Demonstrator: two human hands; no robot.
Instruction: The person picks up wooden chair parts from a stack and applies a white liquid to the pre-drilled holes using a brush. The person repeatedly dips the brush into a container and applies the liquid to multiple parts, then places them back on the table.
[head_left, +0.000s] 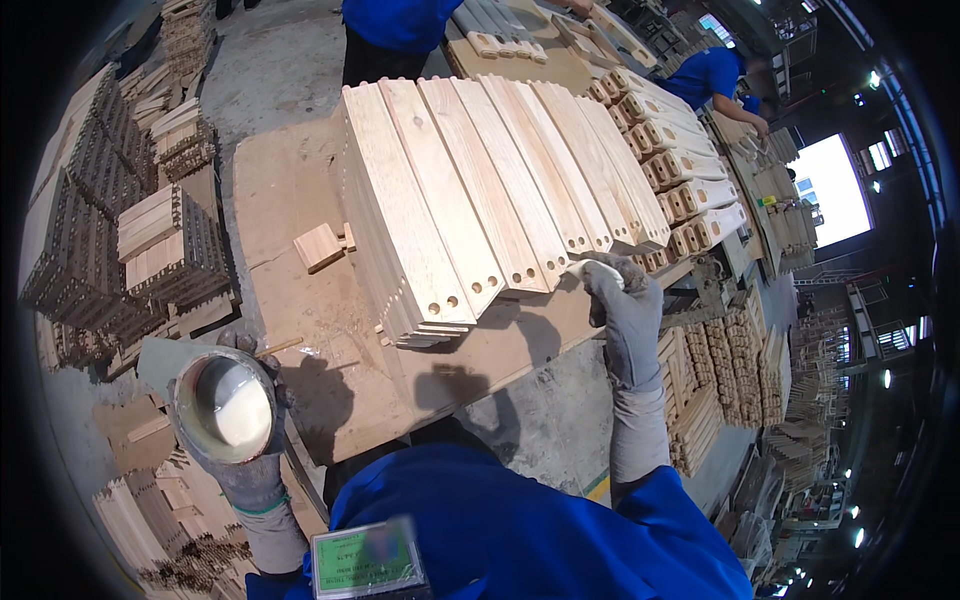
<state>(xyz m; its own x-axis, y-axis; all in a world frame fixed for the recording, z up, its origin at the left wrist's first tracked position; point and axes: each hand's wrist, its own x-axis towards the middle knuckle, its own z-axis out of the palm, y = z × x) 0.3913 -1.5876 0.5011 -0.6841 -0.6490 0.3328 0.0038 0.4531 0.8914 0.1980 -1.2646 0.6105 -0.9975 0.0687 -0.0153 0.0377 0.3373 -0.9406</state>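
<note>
My gloved left hand (238,352) is wrapped round a round pot (180,408) of white liquid (242,412), held tilted at the near left of the table. A thin wooden stick (279,347) shows beside its fingers; whether they grip it I cannot tell. At the near right corner of a stack of pale wooden boards (455,190), my gloved right hand (622,285) is closed, fingertips by the drilled board ends. Something small and whitish (597,271) shows between those fingers, its kind unclear. Pairs of round holes (452,301) line the near ends of the top boards.
The stack stands on a brown work table (290,200), with a small wood block (318,247) to its left. Shaped wooden parts (690,170) are piled on the right. Board stacks (160,240) stand on the floor at left. Co-workers in blue (405,22) work beyond the table.
</note>
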